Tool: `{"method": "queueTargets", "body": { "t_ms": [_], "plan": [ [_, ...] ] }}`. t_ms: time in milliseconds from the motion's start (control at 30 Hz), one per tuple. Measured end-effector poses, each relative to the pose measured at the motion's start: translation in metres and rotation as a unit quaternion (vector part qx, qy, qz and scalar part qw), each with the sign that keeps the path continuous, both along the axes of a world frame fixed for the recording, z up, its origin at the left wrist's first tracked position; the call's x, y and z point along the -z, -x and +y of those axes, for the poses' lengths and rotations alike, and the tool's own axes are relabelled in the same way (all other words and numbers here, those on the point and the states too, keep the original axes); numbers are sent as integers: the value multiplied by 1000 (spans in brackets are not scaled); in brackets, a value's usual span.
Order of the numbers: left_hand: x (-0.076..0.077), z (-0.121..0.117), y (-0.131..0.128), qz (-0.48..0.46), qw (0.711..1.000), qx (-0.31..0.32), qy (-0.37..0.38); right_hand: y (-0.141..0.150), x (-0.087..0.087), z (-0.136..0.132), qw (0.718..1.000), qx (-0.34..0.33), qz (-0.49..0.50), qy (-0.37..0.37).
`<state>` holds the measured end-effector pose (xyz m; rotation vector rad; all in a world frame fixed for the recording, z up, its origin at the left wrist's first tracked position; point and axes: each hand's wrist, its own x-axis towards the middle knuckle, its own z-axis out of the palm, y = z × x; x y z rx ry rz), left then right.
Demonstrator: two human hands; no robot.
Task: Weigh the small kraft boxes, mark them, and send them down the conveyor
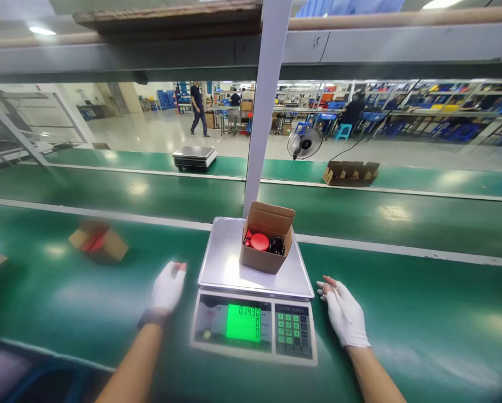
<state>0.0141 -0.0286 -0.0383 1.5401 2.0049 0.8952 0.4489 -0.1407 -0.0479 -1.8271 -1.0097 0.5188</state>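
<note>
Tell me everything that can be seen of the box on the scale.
The box looks like plain brown cardboard. It stands upright, turned slightly, on the scale, its hinged lid raised at the back. Inside, a round red thing sits beside a black one; other contents, at left, are unclear. Neither the left hand nor the right hand touches it.

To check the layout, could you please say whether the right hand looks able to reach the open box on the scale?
Probably yes: the right hand looks empty beside the scale, and nothing visible blocks the box.
</note>
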Motion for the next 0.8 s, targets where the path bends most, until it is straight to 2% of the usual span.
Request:
{"method": "queueTargets", "body": {
  "t_ms": [133, 267, 333, 400, 500, 567, 600, 667, 733, 800],
  "plan": [
    [1, -6, -5, -54, 998, -1, -15, 19, -7, -15, 1000, 5, -4, 14],
    [-6, -2, -8, -209, 977, 11, -30, 13, -14, -8, 997, -39, 62, 4],
    [-20, 0, -11, -272, 961, 2, -53, 7, -22, -3, 994, -69, 82, 15],
    [-39, 1, -16, -294, 952, -8, -88, 7, -38, 0, 996, -71, 62, 1],
    [-73, 4, -26, -297, 945, 11, -136, 26, -77, -4, 995, -15, -38, -92],
    [-95, 6, -37, -297, 941, 37, -159, 50, -106, -10, 975, -1, -114, -192],
    [-105, 7, -44, -294, 939, 54, -167, 64, -119, -12, 957, -22, -156, -243],
    [-124, 9, -62, -270, 941, 102, -179, 90, -141, -12, 913, -111, -233, -316],
    [-140, 10, -83, -209, 945, 173, -182, 109, -153, -5, 873, -204, -296, -331],
    [-150, 10, -104, -135, 944, 241, -180, 119, -157, 8, 851, -241, -348, -312]
  ]
}}
